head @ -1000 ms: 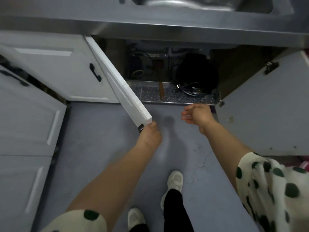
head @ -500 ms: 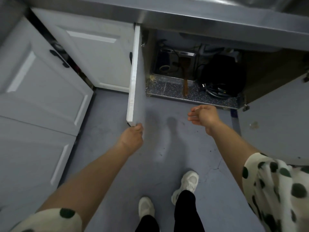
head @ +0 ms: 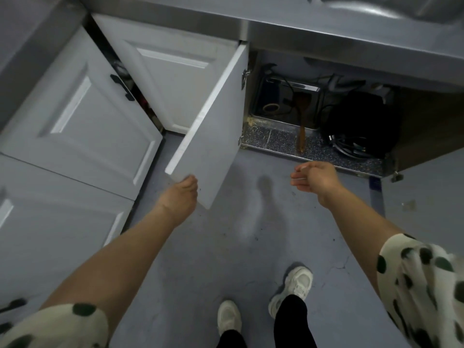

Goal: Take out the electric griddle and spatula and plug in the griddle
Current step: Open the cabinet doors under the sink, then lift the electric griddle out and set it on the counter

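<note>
Inside the open cabinet under the sink stands a round black electric griddle [head: 359,121] on edge, its black cord [head: 350,146] coiled in front of it. To its left a wooden spatula [head: 301,126] leans upright with the handle down on the speckled cabinet floor [head: 273,140]. My left hand [head: 182,194] grips the lower corner of the white left cabinet door [head: 213,136], which is swung wide. My right hand [head: 315,177] hovers loosely curled in front of the cabinet, holding nothing, just short of the spatula handle.
A steel counter with a sink [head: 376,26] overhangs the cabinet. The right cabinet door [head: 426,197] stands open at the right edge. More white doors with black handles [head: 122,87] are on the left. A dark appliance box [head: 283,101] sits behind the spatula. My feet [head: 291,290] stand on the grey floor.
My left hand has swung the left door further open to the left. The view has shifted, so the cabinet now sits further right. My right hand stays in front of the cabinet.
</note>
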### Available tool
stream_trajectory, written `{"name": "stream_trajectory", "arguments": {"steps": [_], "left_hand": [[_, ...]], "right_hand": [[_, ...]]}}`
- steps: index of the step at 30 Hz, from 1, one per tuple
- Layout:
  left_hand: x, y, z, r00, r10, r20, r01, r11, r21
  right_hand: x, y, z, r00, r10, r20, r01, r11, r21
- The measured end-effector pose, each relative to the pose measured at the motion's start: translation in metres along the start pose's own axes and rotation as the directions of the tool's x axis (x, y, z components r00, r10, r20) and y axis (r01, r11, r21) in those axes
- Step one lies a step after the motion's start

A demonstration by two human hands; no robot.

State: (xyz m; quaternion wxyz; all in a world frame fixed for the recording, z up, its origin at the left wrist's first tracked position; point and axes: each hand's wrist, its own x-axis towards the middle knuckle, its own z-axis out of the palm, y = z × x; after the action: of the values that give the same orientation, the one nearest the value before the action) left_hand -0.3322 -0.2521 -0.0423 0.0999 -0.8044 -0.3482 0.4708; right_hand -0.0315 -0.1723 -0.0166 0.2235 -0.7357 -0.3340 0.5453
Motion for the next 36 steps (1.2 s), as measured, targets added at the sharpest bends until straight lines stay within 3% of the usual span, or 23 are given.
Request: {"name": "stream_trajectory", "arguments": {"steps": [7, 22, 32, 36], "left_hand": [[0.018, 0.000, -0.047, 0.986, -0.160, 0.054, 0.169, 0.946, -0.278], [0.164, -0.014, -0.246, 0.951, -0.247, -0.184, 0.117, 0.844, -0.523], [0.246, -0.006, -0.318, 0.950, -0.253, -0.185, 0.058, 0.721, -0.690], [0.286, -0.006, -0.321, 0.952, -0.263, -0.159, 0.041, 0.620, -0.784]], "right_hand": [[0.010, -0.014, -0.025, 1.000, -0.013, 0.006, 0.012, 1.000, 0.011], [0.081, -0.021, -0.193, 0.995, 0.035, -0.095, -0.026, 0.996, 0.091], [0.147, -0.004, -0.245, 0.982, 0.081, -0.170, -0.057, 0.988, 0.142], [0.181, 0.005, -0.246, 0.977, 0.085, -0.197, -0.047, 0.980, 0.192]]}}
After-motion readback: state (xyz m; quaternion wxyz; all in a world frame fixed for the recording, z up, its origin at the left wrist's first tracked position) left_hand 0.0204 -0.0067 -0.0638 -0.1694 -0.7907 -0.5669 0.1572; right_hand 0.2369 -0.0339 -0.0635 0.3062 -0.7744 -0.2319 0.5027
